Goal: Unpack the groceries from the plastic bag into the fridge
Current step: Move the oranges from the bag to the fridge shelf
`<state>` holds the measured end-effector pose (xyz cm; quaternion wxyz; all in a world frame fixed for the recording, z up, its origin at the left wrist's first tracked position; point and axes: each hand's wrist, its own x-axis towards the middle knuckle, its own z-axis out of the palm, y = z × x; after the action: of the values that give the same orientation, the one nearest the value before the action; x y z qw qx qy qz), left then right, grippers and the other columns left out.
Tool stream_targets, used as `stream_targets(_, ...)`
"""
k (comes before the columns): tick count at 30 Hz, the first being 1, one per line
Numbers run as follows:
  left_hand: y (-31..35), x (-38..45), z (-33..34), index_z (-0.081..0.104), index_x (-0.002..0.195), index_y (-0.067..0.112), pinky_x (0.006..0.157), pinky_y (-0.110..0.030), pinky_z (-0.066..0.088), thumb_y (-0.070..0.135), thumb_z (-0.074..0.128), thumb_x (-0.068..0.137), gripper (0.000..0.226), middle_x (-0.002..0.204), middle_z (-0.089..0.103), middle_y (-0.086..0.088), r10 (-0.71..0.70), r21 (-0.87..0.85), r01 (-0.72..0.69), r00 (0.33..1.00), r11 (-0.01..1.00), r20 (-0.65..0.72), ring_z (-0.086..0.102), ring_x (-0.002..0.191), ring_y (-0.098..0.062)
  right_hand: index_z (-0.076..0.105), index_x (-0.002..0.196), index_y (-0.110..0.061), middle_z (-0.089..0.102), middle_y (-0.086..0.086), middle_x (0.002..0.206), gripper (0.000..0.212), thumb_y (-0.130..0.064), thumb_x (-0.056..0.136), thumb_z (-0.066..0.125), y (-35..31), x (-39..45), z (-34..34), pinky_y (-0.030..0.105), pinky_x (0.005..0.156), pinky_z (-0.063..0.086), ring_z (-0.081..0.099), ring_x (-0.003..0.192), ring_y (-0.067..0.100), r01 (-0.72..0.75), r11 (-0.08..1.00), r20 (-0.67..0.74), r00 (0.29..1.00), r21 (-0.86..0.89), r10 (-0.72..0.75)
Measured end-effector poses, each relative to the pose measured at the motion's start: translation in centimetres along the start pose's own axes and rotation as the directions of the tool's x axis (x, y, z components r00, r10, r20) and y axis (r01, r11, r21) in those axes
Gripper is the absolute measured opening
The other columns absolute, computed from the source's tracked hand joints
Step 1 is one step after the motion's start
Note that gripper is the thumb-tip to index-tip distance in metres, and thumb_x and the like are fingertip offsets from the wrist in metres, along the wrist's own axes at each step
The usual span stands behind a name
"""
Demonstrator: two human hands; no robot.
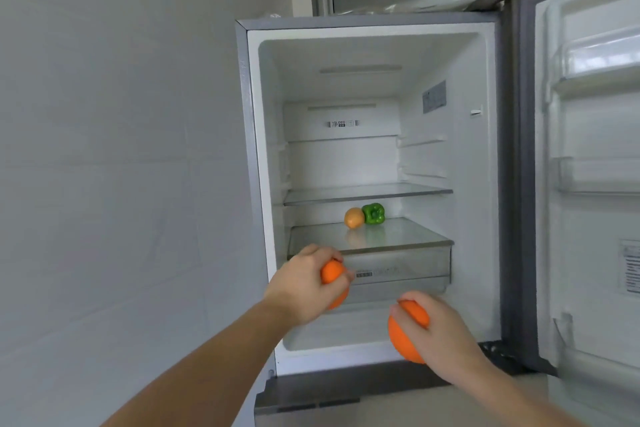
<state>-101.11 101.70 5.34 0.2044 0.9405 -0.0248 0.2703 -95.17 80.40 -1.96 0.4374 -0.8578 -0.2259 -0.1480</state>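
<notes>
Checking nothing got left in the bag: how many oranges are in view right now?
2. One orange is gripped in the left hand; the other orange in the right hand, both in front of the open fridge.

The left hand (304, 282) grips a bright orange fruit (333, 276), and the right hand (438, 329) holds a second orange fruit (405, 333) of the same vivid, unpatterned colour. Inside the fridge (446, 149), the walls are plain white and the lower glass shelf (398, 236) looks pale grey-green. On it sit 2 items: a glossy green pepper (373, 214) and a yellow-tan round fruit (354, 217). The fridge casing is brushed silver-grey; the door (588, 166) lining is white.
</notes>
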Motion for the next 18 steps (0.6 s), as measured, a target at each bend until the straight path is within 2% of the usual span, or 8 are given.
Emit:
stream_targets(3,-0.7,5.1,0.0,0.056,0.107,0.040,0.090,-0.031,0.049,0.065,0.048,0.068,0.047,0.110,0.053,0.017,0.033,-0.056,-0.037,0.996,0.998,-0.077,0.056,0.101,-0.013,0.061,0.103,-0.036,0.059,-0.008,0.109,0.021,-0.048,0.086,0.062,0.0,5.4,-0.4,0.029,0.088,0.045,0.057,0.095,0.012,0.052,0.999,0.001,0.999,0.004,-0.052)
stream_targets(7,-1.8,12.4,-0.5,0.052,0.120,0.032,0.090,-0.026,0.043,0.049,0.056,0.071,0.052,0.118,0.044,0.012,0.122,-0.099,-0.136,0.983,0.986,-0.135,0.052,0.105,-0.014,0.059,0.097,-0.039,0.059,-0.009,0.108,0.019,-0.041,0.081,0.068,-1.2,13.2,-1.4,0.027,0.085,0.044,0.057,0.099,0.011,0.172,0.984,-0.058,0.984,0.042,-0.170)
stream_targets(9,-2.7,16.6,-0.7,0.048,0.124,0.030,0.094,-0.030,0.043,0.046,0.056,0.071,0.056,0.124,0.040,0.008,0.140,-0.096,-0.153,0.982,0.984,-0.126,0.049,0.109,-0.018,0.055,0.099,-0.043,0.057,-0.011,0.112,0.028,-0.039,0.072,0.064,-2.0,17.0,-2.0,0.022,0.082,0.040,0.055,0.102,0.009,0.215,0.975,-0.050,0.976,0.052,-0.213)
stream_targets(12,-3.6,22.7,-0.9,0.047,0.128,0.025,0.098,-0.035,0.043,0.038,0.062,0.080,0.052,0.128,0.039,0.003,0.145,-0.083,-0.162,0.973,0.983,-0.178,0.047,0.113,-0.022,0.047,0.112,-0.044,0.050,-0.012,0.115,0.049,-0.038,0.064,0.057,-2.9,22.1,-2.6,0.015,0.079,0.036,0.050,0.104,0.009,0.244,0.970,-0.065,0.968,0.002,-0.243)
stream_targets(14,-4.1,26.4,-0.8,0.047,0.128,0.022,0.097,-0.030,0.040,0.033,0.063,0.084,0.048,0.128,0.039,0.000,0.123,-0.107,-0.151,0.965,0.983,-0.230,0.047,0.112,-0.022,0.045,0.117,-0.042,0.047,-0.010,0.114,0.054,-0.038,0.068,0.067,-3.0,25.4,-2.7,0.021,0.080,0.037,0.048,0.103,0.012,0.254,0.967,-0.144,0.957,-0.014,-0.253)
stream_targets(16,-4.7,29.5,-0.2,0.046,0.129,0.023,0.094,-0.027,0.038,0.036,0.063,0.086,0.048,0.126,0.041,-0.001,0.080,-0.121,-0.104,0.979,0.987,-0.187,0.047,0.108,-0.021,0.044,0.122,-0.038,0.044,-0.007,0.114,0.057,-0.034,0.074,0.075,-2.8,29.0,-2.5,0.028,0.081,0.038,0.047,0.101,0.015,0.221,0.975,-0.245,0.946,0.009,-0.212)
stream_targets(18,-5.5,31.7,1.1,0.043,0.131,0.026,0.097,-0.033,0.043,0.045,0.062,0.087,0.052,0.125,0.045,-0.004,0.071,-0.038,-0.074,0.995,0.997,-0.072,0.051,0.106,-0.024,0.043,0.125,-0.032,0.043,-0.003,0.117,0.061,-0.034,0.075,0.076,-2.3,32.1,-1.7,0.030,0.082,0.038,0.047,0.101,0.017,0.155,0.986,-0.303,0.944,0.056,-0.131)
